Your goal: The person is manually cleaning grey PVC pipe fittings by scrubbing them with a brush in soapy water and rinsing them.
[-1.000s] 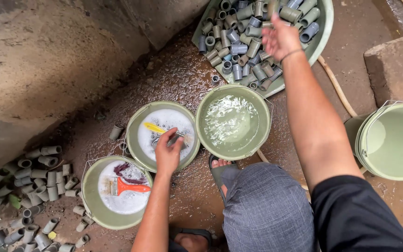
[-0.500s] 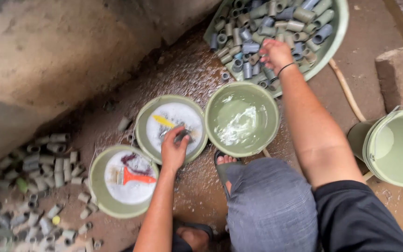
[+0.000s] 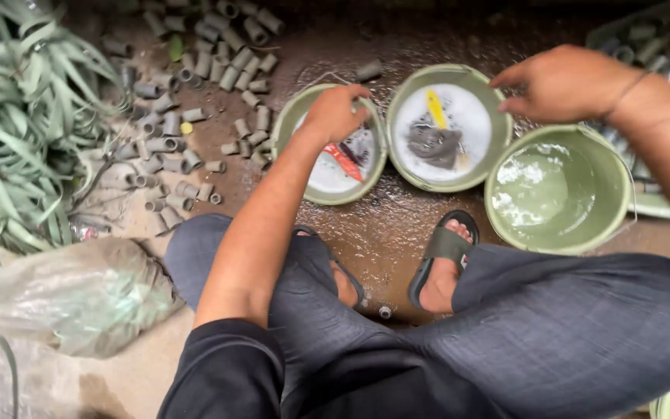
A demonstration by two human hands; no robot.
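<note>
The left hand (image 3: 335, 112) reaches curled into the left bowl (image 3: 288, 128), its grip unclear; the right hand (image 3: 564, 81) hovers loosely open, empty, above the middle bowl (image 3: 498, 116).

You have one package in view: a crumpled, translucent plastic bag (image 3: 63, 295) with a greenish tint, lying on the ground at the near left, just beside your left knee and below the heap of long green leaves (image 3: 17, 132). No labels, signs or screens show.
</note>
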